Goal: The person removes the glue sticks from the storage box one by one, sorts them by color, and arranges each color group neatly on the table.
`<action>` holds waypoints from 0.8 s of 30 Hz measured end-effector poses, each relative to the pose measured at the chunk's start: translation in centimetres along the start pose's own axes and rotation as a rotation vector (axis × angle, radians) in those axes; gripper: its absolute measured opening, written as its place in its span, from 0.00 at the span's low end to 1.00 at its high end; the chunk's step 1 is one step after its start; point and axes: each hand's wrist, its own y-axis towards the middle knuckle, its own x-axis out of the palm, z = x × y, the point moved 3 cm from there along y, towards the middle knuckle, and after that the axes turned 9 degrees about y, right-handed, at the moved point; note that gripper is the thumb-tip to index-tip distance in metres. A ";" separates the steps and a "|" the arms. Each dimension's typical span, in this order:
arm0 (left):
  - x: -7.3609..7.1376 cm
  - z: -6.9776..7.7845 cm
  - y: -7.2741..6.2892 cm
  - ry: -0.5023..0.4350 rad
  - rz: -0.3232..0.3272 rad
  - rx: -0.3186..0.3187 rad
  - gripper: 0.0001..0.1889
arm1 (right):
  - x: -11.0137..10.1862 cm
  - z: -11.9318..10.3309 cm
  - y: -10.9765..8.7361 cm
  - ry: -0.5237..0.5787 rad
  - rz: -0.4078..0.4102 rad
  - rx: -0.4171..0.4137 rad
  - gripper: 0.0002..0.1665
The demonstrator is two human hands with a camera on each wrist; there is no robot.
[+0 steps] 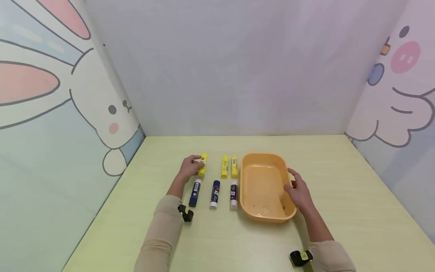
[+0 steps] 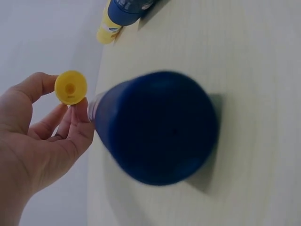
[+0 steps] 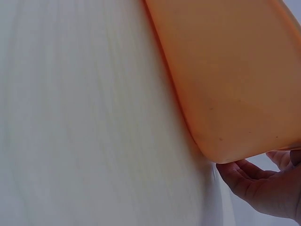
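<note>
In the head view my left hand (image 1: 191, 167) pinches a yellow glue stick (image 1: 203, 164) at the left end of the back row. The left wrist view shows its round yellow end (image 2: 70, 88) between thumb and fingers. Just nearer than that hand lies a navy glue stick (image 1: 195, 193), whose dark blue end (image 2: 164, 127) looms large in the left wrist view. My right hand (image 1: 300, 192) grips the right rim of an orange plastic tray (image 1: 263, 185), thumb over the edge and fingers along the outer wall. Nothing but a few dark specks shows inside the tray.
Two more yellow glue sticks (image 1: 224, 167) lie side by side left of the tray. Nearer to me are a navy glue stick with a white end (image 1: 215, 194) and another like it (image 1: 233, 195) beside the tray wall. Cartoon-printed walls (image 1: 115, 124) border the table.
</note>
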 end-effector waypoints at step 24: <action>0.3 -1.8 1.4 0.159 0.076 -0.076 0.23 | 0.1 -0.2 0.0 -0.007 0.011 0.011 0.37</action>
